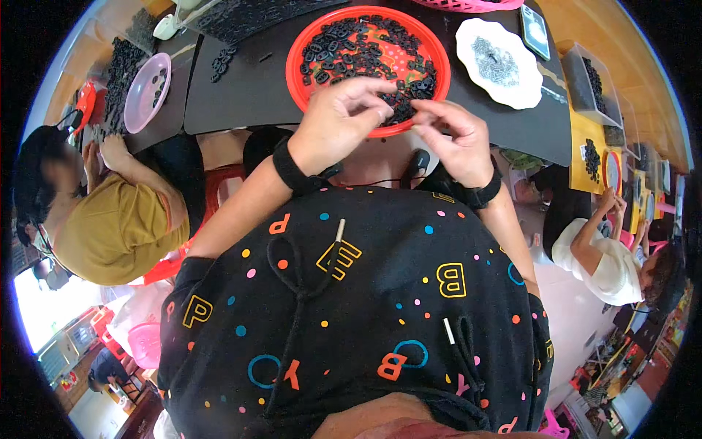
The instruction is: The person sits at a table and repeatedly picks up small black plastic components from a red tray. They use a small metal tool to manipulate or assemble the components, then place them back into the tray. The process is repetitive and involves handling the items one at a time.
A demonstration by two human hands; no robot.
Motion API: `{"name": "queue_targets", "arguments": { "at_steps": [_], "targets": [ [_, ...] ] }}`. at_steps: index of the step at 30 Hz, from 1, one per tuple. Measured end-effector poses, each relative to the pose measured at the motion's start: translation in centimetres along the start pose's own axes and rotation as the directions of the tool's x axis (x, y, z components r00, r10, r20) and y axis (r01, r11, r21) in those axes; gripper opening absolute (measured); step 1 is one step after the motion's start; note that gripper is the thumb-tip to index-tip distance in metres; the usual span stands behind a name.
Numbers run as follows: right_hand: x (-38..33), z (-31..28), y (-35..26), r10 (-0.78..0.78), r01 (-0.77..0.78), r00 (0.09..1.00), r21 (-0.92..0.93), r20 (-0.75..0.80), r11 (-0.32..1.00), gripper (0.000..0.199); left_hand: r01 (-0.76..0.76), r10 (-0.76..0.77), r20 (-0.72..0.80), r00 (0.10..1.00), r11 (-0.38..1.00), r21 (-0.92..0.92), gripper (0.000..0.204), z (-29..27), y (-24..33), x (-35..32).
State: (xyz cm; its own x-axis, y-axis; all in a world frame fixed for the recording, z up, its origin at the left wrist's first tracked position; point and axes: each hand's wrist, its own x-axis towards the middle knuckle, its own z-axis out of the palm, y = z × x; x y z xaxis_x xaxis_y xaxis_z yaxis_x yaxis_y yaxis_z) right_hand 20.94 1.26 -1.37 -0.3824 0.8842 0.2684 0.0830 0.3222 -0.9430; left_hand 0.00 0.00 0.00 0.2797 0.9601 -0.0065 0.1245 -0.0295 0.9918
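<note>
A round red tray [295,86] holds many small black plastic pieces [344,47], oval with holes in them. My left hand [344,117] is over its near rim, thumb and fingers curled into a pinch. Facing it from the right, my right hand [457,139] has its thumb and index finger bent toward each other just above the near pieces. The fingertips of the two hands are a short gap apart. Anything small between them blends into the black pieces behind, so I cannot make it out. Dark bands circle both my wrists.
A white scalloped plate [521,91] with small metal-grey bits is right of the tray, beside a phone [535,33]. Loose black pieces [222,64] lie on the dark table [241,102]. A pink basket [468,4] stands behind. People sit at left [117,227] and right [607,256].
</note>
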Motion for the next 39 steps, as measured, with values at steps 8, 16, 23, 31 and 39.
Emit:
{"name": "queue_targets", "arguments": {
  "at_steps": [8,16,23,31,39],
  "targets": [
    [0.0,1.1,-0.6,-0.098,0.126,0.985,-0.210,0.140,0.970,0.016,0.111,-0.090,0.210,0.973,0.990,-0.091,0.033,0.7,-0.7,-0.2],
    [-0.4,1.0,-0.4,-0.054,0.071,0.994,-0.185,0.097,0.980,0.007,0.181,-0.146,0.230,0.962,0.974,-0.138,0.031,0.5,-0.3,-0.4],
    [-0.5,-0.8,1.8,0.182,-0.165,0.968,0.111,-0.172,0.980,0.005,-0.006,0.084,-0.135,0.987,0.868,0.497,0.022,-2.4,-0.3,1.3],
    [0.3,-1.6,3.5,0.147,-0.133,0.954,0.073,-0.262,0.988,0.006,-0.129,0.282,-0.045,0.958,0.568,0.813,0.018,-2.2,-2.7,3.5],
    [0.4,-1.9,4.3,0.181,-0.162,0.953,0.096,-0.243,0.982,0.006,-0.145,0.286,-0.053,0.957,0.626,0.766,0.010,-2.2,-2.7,3.3]
  ]
}}
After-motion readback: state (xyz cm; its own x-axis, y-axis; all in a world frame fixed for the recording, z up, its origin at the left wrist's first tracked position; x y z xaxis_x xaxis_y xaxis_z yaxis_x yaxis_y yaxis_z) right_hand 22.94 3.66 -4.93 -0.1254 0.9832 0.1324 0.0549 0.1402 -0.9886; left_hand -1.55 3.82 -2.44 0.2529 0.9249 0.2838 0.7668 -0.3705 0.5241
